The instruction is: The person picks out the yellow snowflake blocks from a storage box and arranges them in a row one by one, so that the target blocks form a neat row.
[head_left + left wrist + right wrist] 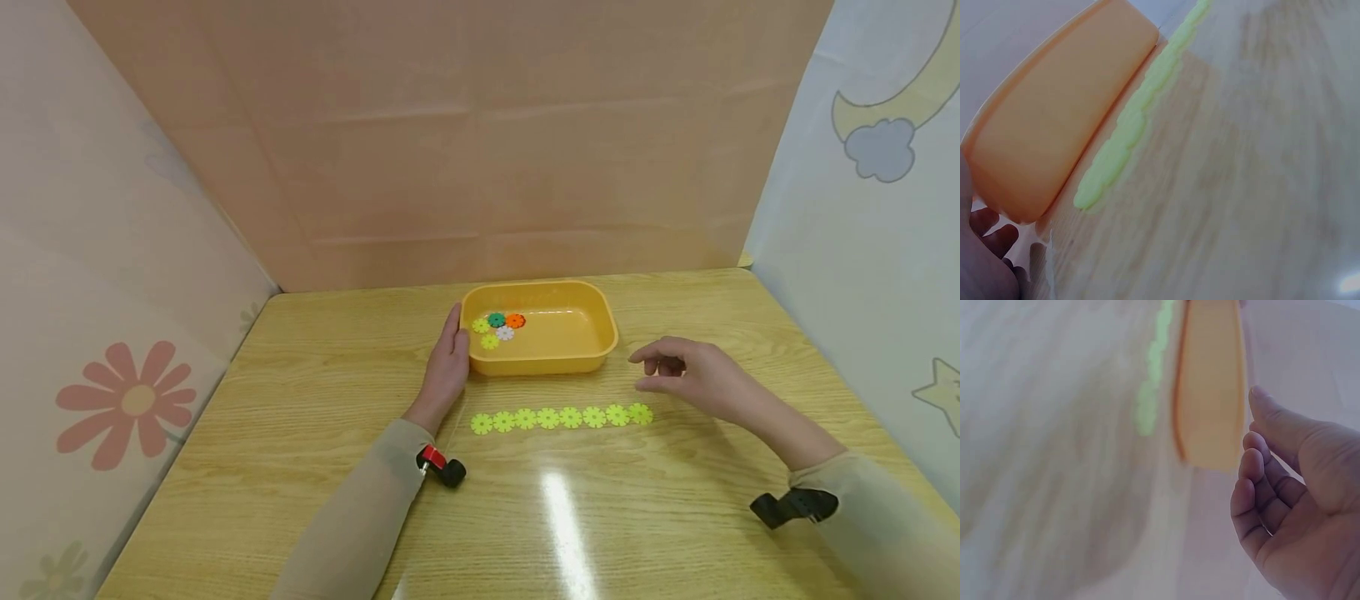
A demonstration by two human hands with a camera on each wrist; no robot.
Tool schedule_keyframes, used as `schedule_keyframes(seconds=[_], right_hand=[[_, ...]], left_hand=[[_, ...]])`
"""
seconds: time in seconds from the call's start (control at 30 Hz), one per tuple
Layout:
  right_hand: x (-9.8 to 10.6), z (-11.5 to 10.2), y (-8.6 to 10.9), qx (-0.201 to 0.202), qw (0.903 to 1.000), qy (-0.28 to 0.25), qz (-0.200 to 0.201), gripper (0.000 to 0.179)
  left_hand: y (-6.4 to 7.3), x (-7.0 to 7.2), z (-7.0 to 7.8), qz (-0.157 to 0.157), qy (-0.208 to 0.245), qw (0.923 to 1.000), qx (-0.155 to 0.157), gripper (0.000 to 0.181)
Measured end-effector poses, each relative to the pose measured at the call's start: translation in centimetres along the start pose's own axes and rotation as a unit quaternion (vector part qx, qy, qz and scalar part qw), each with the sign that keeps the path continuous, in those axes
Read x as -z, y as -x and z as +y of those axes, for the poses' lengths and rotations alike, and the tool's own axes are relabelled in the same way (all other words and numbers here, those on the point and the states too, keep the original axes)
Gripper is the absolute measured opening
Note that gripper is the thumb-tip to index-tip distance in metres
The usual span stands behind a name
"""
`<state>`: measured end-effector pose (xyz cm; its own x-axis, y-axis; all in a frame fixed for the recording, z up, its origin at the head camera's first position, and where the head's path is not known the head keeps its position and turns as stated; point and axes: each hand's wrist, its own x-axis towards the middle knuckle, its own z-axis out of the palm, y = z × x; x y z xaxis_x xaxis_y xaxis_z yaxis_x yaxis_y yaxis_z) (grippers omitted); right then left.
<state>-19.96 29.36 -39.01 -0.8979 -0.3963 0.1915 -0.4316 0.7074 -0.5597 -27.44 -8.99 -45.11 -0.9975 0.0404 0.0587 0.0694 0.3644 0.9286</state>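
Observation:
In the head view my left hand rests against the left end of a yellow plastic tub, thumb near its front corner. Its loosely bent fingers show beside the tub in the left wrist view. Several yellow-green flower-shaped discs form a row on the table in front of the tub. Inside the tub's left part lie a green disc, an orange disc, a white disc and two yellow-green ones. My right hand hovers right of the tub, fingers loosely curved, holding nothing.
The wood-grain table meets a pinkish-brown backdrop behind the tub. Pale printed panels stand at both sides, the left one with a flower. A bright light reflection crosses the table's front.

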Motion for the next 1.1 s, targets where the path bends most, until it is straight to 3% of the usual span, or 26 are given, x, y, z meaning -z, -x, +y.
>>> schedule_keyframes(seconds=[0.43,0.83,1.1], right_hand=[[-1.3,-3.4,-5.4,0.024,0.999,-0.035,-0.007,0.031],[-3.5,-5.2,-10.7,0.003,0.998,-0.059,-0.023,0.036],[-5.2,-6.4,-14.0,0.011,0.9972,-0.072,-0.018,0.034]], left_hand=[[-0.2,-0.1,-0.5,0.0,-0.006,1.0,-0.005,0.063],[-0.1,-0.2,-0.4,0.006,-0.013,0.9999,-0.002,0.062],[-0.1,-0.3,-0.2,0.008,-0.01,0.9999,0.009,0.061]])
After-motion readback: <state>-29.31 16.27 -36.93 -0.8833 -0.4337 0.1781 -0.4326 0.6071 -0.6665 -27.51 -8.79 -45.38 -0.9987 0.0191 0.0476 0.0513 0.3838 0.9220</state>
